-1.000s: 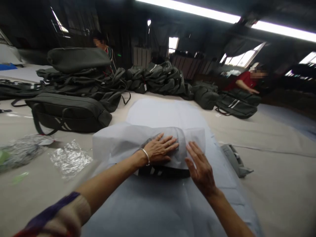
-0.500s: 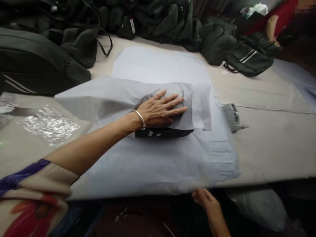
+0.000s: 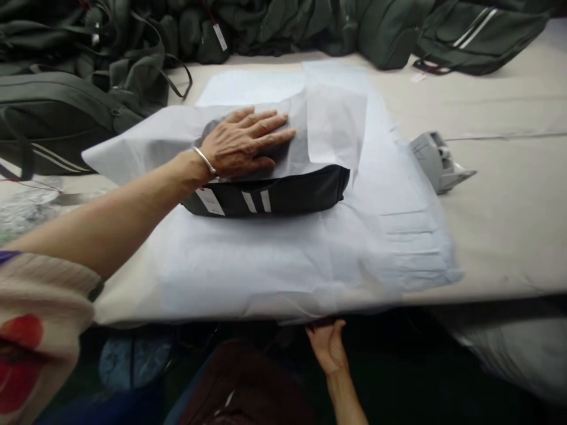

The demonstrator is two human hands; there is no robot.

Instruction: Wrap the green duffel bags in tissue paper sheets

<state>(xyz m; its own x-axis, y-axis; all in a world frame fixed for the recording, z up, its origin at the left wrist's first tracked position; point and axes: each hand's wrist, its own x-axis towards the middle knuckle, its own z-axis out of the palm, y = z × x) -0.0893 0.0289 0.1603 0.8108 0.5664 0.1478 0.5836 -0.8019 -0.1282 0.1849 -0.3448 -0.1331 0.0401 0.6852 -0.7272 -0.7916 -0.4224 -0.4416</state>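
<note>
My left hand (image 3: 248,141) lies flat, fingers spread, on a thin pale sheet or bag (image 3: 334,124) that covers a dark green bag (image 3: 292,195). Along its near side, the dark bag shows a pair of white stripes and a white tag (image 3: 211,200). Beneath it is a large light-blue padded wrapping (image 3: 274,254) on the table. My right hand (image 3: 328,345) is low at the table's front edge, palm turned up and thumb stretched out. Its fingertips go under the edge and are hidden; I see nothing held in it.
A grey tape dispenser (image 3: 436,162) stands right of the wrapping. Dark green bags (image 3: 48,118) are heaped at left and along the back, with a striped one (image 3: 482,38) at back right. Crumpled clear plastic (image 3: 26,206) lies at left. White bundled material (image 3: 522,342) is below the table at right.
The view has shifted. More of the dark bag's near side shows below the pale sheet. My right hand has moved left and turned palm up under the table edge; my left stays flat on the sheet.
</note>
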